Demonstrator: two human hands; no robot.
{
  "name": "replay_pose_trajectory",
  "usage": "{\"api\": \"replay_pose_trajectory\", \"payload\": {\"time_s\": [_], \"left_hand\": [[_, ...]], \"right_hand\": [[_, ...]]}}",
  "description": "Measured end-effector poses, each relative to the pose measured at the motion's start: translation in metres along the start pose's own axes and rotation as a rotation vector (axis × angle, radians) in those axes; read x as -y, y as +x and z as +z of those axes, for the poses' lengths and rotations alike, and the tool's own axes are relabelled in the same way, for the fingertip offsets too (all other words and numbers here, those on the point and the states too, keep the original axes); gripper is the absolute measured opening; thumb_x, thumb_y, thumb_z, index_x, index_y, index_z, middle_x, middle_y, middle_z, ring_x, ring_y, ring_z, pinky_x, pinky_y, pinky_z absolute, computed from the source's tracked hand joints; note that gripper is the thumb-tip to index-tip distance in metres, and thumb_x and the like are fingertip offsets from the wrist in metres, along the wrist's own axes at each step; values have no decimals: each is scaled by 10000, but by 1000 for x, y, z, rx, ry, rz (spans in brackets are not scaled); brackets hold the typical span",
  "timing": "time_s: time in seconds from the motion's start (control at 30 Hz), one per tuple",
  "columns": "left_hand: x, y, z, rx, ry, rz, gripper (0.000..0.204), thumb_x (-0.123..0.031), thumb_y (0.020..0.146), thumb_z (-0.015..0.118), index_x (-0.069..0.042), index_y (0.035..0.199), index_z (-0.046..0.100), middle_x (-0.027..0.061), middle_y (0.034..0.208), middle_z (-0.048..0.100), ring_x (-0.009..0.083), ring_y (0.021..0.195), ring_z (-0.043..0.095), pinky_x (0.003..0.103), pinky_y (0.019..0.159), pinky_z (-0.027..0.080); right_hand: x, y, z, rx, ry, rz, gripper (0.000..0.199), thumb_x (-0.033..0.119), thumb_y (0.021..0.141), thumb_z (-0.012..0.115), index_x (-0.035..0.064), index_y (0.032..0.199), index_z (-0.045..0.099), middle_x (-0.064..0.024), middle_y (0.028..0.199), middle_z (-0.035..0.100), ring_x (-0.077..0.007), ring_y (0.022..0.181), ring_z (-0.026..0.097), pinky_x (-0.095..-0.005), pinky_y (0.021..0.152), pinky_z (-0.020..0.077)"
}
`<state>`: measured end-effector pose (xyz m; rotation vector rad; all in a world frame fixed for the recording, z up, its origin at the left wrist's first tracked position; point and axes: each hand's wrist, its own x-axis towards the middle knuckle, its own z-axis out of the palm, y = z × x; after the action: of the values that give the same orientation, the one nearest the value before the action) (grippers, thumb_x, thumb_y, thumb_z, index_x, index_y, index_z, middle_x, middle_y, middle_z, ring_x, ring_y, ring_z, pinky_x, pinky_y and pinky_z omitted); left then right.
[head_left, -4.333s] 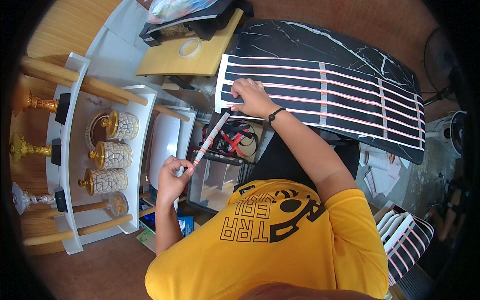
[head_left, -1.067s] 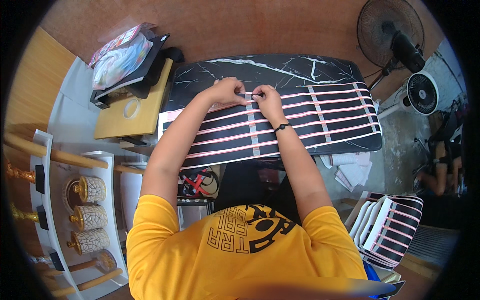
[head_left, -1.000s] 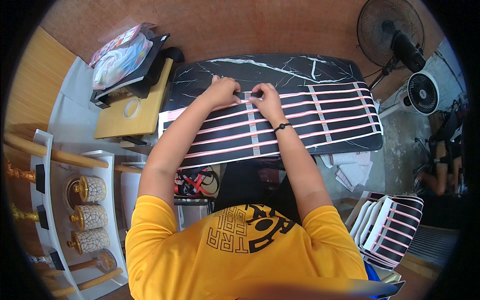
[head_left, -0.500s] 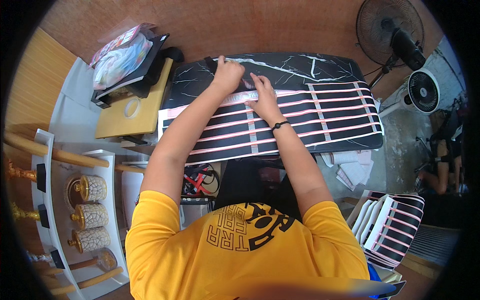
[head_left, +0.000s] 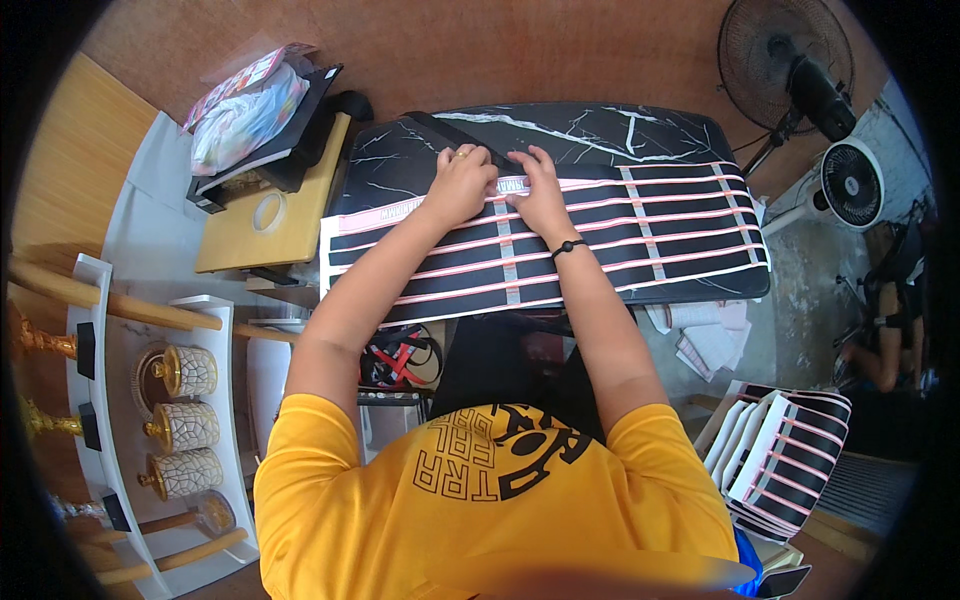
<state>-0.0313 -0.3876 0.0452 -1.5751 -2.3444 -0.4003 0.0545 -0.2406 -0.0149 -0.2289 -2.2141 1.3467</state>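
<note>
Closely paired over striped sheet [head_left: 610, 240], left hand [head_left: 463, 186] curled, grip unclear, right hand [head_left: 541, 192] spread

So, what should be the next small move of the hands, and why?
Probably the right hand should steady the striped sheet while the left hand lifts the black strip a little further right: its left part lies angled across the marble-patterned table, its right part seems to run along the sheet's far edge, and both hands are between.

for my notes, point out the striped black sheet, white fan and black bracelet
Striped black sheet [head_left: 608, 230]: head view, right of its middle
White fan [head_left: 851, 184]: head view, front grille
Black bracelet [head_left: 567, 247]: head view, its bead
</note>
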Motion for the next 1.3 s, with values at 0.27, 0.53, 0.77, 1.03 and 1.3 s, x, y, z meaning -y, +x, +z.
{"api": "replay_pose_trajectory", "payload": {"time_s": [0.27,0.53,0.77,1.03,1.3], "left_hand": [[-48,-64,-23,-108,62,-20,39,-99,755,677,-95,765,641,65,925,566,268,1013,548,495,892,340],[-96,-113,-52,-129,11,-104,117,-124,762,719,-101,756,604,46,873,521,255,947,531,480,871,305],[-83,-92,-46,-187,-7,-442,101,-145,786,725,-96,761,641,58,881,576,276,947,554,484,879,324],[-70,-80,-49,-236,-40,-498,78,-141,797,723,-87,798,667,70,913,591,280,975,554,495,871,321],[-101,-128,-91,-306,-55,-436,121,-85,715,750,-83,731,630,51,827,551,263,903,552,429,837,318]], "right_hand": [[10,-3,2,-14,-205,-27,579,-54,706,753,128,1237,611,-195,1436,417,-401,1290,464,-427,1073,410],[-4,-6,7,-36,-237,-122,509,-30,712,747,140,1180,639,-185,1415,437,-405,1250,486,-471,1039,410],[-4,2,-1,-19,-22,-251,133,168,820,711,116,940,740,-144,1290,565,-363,1167,530,-441,986,424],[19,-24,-29,250,-398,-202,185,315,856,687,146,874,760,-44,1171,612,-273,1144,518,-517,924,377],[12,1,22,124,-419,-83,173,283,886,652,128,898,727,-60,1005,619,-281,1052,572,-512,854,424]]}}
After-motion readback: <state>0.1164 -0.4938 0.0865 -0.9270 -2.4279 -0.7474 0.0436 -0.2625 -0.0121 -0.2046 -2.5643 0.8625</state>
